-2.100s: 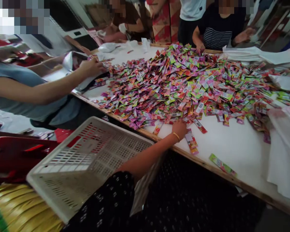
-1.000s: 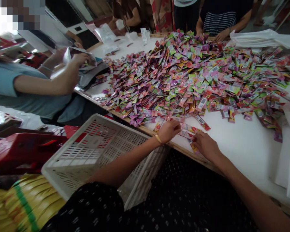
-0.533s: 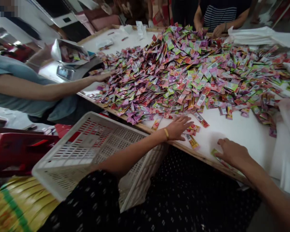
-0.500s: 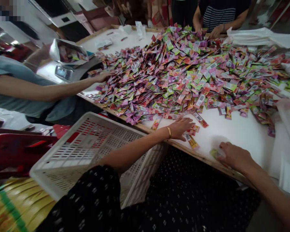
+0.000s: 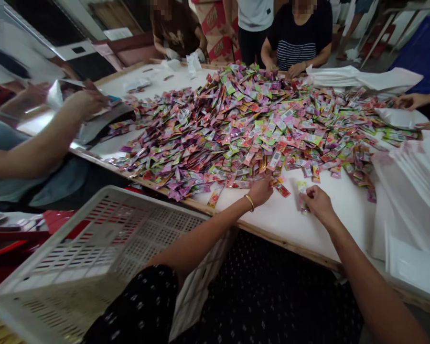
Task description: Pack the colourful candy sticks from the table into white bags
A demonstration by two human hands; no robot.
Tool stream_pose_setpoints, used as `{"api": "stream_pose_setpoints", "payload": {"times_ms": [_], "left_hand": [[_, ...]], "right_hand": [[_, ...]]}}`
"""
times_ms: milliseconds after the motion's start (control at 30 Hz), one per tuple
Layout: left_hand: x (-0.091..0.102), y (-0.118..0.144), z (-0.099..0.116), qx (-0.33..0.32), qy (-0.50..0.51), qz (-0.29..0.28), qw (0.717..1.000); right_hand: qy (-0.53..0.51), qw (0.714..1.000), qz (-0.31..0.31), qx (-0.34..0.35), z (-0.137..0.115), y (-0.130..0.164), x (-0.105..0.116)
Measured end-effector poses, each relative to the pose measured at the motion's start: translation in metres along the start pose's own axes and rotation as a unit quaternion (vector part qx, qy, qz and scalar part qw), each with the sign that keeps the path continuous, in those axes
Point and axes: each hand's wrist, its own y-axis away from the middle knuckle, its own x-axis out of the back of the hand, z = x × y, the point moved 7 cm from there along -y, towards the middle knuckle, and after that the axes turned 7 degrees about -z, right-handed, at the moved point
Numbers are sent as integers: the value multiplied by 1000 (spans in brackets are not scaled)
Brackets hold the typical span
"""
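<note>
Head view shows your left hand (image 5: pixel 261 190) reaching to the near edge of the heap of sachets (image 5: pixel 243 124), its fingers curled down onto the packets there; you cannot tell whether it has one pinched. Just to its right, your right hand (image 5: pixel 317 200) is closed around a small bunch of sachets (image 5: pixel 301 193), held low over the white counter (image 5: pixel 272 217). Between your two hands lies a loose red sachet (image 5: pixel 283 190). Below your left forearm a white plastic basket (image 5: pixel 93 253) tilts against the counter's wooden edge. Right of your right hand lie white bags (image 5: pixel 408 200). Beyond the heap, another person's hand (image 5: pixel 294 71) rests at the pile.
</note>
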Motion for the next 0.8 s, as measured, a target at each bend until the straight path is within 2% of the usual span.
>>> {"api": "stream_pose_setpoints", "payload": {"times_ms": [133, 200, 267, 333, 433, 567, 633, 700, 733, 800], "left_hand": [[2, -27, 24, -124, -162, -102, 974], [3, -33, 22, -110, -156, -114, 975], [5, -35, 12, -43, -37, -74, 996], [-3, -31, 2, 25, 114, -34, 993], [-26, -27, 3, 67, 258, -10, 964], [-40, -30, 21, 58, 402, 7, 914], [-41, -29, 25, 61, 463, -6, 884], [-42, -26, 22, 90, 515, -14, 852], [-43, -24, 19, 108, 532, -17, 839], [-45, -20, 15, 140, 552, -16, 822]], "right_hand": [[-116, 992, -36, -27, -1, -36, -15], [-141, 989, -45, -29, 4, -39, -22], [-173, 983, -44, -32, 12, -35, -25], [-205, 977, -45, -38, 19, -26, -30], [-246, 967, -54, -40, 17, -14, -42], [-261, 964, -58, -12, -2, -4, -55], [-248, 966, -65, 7, -8, -5, -50], [-203, 976, -70, 30, -10, -15, -33], [-156, 986, -53, 40, -10, -23, -19], [-25, 998, 32, 45, -9, -45, 15]]}}
